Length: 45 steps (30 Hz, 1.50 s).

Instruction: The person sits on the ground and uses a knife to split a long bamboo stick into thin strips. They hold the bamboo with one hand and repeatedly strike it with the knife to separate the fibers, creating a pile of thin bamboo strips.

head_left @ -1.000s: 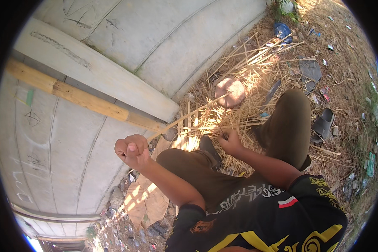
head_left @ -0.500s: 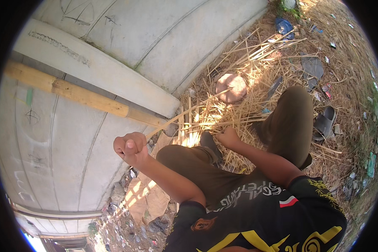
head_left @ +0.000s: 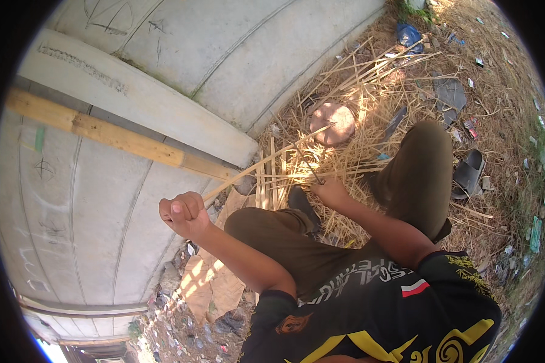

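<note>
My left hand [head_left: 184, 216] is closed in a fist round one end of a long, pale bamboo strip [head_left: 266, 160]. The strip slants up to the right, and its far end lies over a round, reddish-brown block [head_left: 339, 121] on the ground. In my right hand [head_left: 332, 193], also closed, is a long, thin, dark tool [head_left: 310, 166] that looks like a knife blade seen edge-on. It points up and left, across the strip's line; whether they touch I cannot tell. My right fingers hide its handle.
Split bamboo strips and shavings [head_left: 369, 78] cover the ground round the block. A concrete panel wall [head_left: 224, 66] and a bamboo pole [head_left: 127, 138] stand on the left. A dark sandal [head_left: 468, 174] lies right of my knee, and a blue plastic bag [head_left: 409, 37] lies beyond.
My left hand has shifted slightly left with the strip. The dark tool now shows above my right hand, where it could not be made out before.
</note>
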Each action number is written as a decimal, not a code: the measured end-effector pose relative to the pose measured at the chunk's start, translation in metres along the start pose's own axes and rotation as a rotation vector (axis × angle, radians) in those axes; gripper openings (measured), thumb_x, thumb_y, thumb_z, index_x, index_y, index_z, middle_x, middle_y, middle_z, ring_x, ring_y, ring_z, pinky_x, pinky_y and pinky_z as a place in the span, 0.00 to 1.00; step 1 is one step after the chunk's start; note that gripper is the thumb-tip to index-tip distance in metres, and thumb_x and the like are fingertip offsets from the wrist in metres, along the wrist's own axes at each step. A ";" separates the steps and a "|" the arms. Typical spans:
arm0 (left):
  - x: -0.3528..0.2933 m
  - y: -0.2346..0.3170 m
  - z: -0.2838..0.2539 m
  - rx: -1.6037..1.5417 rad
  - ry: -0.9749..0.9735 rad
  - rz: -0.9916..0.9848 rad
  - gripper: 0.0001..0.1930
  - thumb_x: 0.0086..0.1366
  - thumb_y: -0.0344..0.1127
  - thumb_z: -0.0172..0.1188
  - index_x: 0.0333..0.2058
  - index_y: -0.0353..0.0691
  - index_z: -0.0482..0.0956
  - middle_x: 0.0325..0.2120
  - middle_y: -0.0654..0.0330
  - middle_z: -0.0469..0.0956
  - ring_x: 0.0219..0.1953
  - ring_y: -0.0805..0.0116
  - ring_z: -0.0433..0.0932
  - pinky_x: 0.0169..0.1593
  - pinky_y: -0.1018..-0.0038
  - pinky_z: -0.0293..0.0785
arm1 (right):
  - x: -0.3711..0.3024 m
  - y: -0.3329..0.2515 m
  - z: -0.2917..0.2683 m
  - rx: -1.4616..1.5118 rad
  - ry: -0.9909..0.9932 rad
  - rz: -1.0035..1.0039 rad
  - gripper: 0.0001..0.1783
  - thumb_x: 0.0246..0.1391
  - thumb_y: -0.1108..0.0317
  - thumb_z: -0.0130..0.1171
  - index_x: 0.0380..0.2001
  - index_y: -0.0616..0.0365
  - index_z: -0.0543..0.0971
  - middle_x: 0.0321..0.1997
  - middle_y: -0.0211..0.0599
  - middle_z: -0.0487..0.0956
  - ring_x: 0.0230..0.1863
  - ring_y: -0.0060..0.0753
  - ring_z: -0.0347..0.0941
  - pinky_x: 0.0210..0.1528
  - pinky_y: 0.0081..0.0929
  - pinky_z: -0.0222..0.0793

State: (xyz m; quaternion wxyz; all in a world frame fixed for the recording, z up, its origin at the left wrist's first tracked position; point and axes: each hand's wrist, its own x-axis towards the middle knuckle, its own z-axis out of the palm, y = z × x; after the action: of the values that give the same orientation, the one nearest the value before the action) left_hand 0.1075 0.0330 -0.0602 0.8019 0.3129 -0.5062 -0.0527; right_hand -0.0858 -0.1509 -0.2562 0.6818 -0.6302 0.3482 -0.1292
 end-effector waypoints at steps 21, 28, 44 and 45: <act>0.005 -0.006 0.015 -0.055 -0.139 0.008 0.23 0.65 0.26 0.57 0.19 0.49 0.52 0.06 0.73 0.51 0.08 0.84 0.44 0.13 0.80 0.37 | -0.004 0.035 0.011 0.113 0.007 -0.220 0.13 0.48 0.67 0.60 0.21 0.68 0.79 0.14 0.39 0.74 0.14 0.32 0.69 0.20 0.32 0.64; 0.001 0.004 0.003 -0.020 -0.088 0.003 0.22 0.65 0.26 0.58 0.18 0.48 0.54 0.06 0.73 0.53 0.09 0.84 0.44 0.13 0.79 0.37 | -0.005 0.004 0.004 -0.001 0.049 -0.165 0.15 0.45 0.64 0.62 0.17 0.66 0.75 0.12 0.37 0.72 0.14 0.27 0.63 0.20 0.33 0.60; 0.003 0.004 0.016 0.047 0.084 -0.034 0.19 0.67 0.30 0.55 0.21 0.47 0.55 0.07 0.69 0.52 0.10 0.82 0.45 0.16 0.78 0.40 | -0.004 0.007 0.006 -0.033 -0.003 -0.179 0.17 0.41 0.60 0.63 0.16 0.65 0.75 0.14 0.41 0.74 0.16 0.31 0.71 0.22 0.33 0.68; 0.005 0.002 0.026 0.062 0.100 -0.031 0.19 0.67 0.30 0.55 0.21 0.47 0.55 0.08 0.69 0.53 0.11 0.81 0.45 0.16 0.78 0.41 | -0.001 0.011 0.005 -0.062 -0.007 -0.204 0.16 0.41 0.60 0.63 0.17 0.65 0.76 0.15 0.41 0.74 0.17 0.31 0.71 0.23 0.33 0.68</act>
State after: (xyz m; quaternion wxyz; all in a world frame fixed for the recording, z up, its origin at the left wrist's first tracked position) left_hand 0.0879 0.0206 -0.0475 0.8152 0.3479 -0.4618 -0.0337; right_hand -0.0857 -0.1444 -0.2665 0.6465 -0.6835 0.2837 -0.1852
